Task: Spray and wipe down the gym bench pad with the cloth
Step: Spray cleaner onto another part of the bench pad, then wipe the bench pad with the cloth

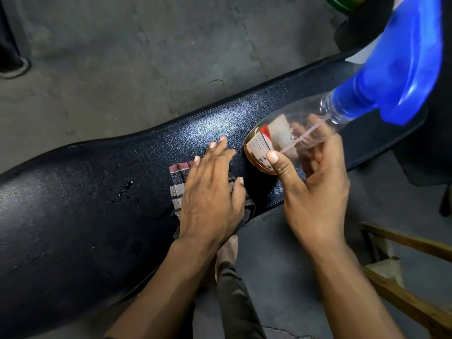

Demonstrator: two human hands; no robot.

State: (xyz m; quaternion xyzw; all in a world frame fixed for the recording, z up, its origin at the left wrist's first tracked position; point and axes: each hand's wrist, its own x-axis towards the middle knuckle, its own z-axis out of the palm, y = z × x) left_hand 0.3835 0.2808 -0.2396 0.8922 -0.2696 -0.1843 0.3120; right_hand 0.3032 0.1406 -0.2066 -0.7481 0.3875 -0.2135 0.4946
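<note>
The left hand lies flat with fingers spread, pressing the plaid cloth onto the black bench pad, likely so a wipe covers a broad strip. The right hand wraps the clear spray bottle, tilted so its blue trigger head points up, away from the pad. Little amber liquid remains at the bottle's base. Droplets sit left of the cloth.

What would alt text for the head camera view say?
A person's left hand presses a plaid cloth flat on a black gym bench pad, while the right hand holds a clear spray bottle with a blue trigger head.
</note>
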